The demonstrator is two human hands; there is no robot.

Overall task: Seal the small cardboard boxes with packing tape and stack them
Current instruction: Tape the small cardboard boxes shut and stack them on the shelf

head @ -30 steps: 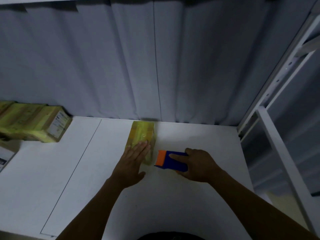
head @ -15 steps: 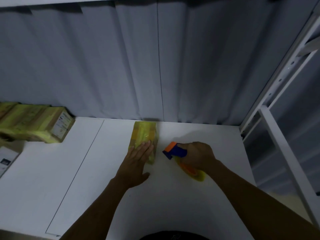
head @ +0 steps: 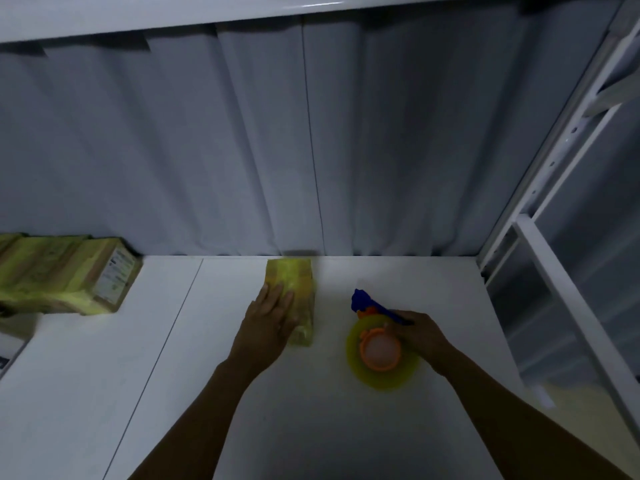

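Cardboard box (head: 291, 276) lies under left hand (head: 268, 318) (fingers flat).

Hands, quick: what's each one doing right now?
Left hand: open, pressing flat on the small box.
Right hand: holding the tape dispenser.

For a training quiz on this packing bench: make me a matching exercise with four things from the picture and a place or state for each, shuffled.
1 left hand
2 right hand
3 stacked boxes
4 tape roll

a yellow ring on an orange hub
b far left, against the curtain
c flat on the small box
d grips the tape dispenser

Pairs: 1-c, 2-d, 3-b, 4-a
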